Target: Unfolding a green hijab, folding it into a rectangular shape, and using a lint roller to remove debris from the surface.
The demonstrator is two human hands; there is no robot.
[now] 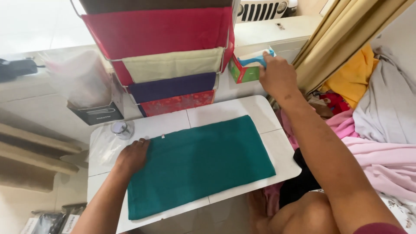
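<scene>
— Where are your hands?

— My left hand [132, 157] lies flat, fingers spread, pinning the teal cloth [199, 162] on the white surface [284, 156]. My right hand [277, 76] has a pinching grip on a blue sheet at the green tissue box [242, 71].

— Any tips?

— I'd keep the left palm firm so the soft, smooth fold stays square, and tug lightly; thin sheets tear

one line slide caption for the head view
Left hand rests on green cloth; right hand reaches a tissue box.

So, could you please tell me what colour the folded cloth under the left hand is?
The folded cloth is plain teal green, clearest in the head view.
</scene>
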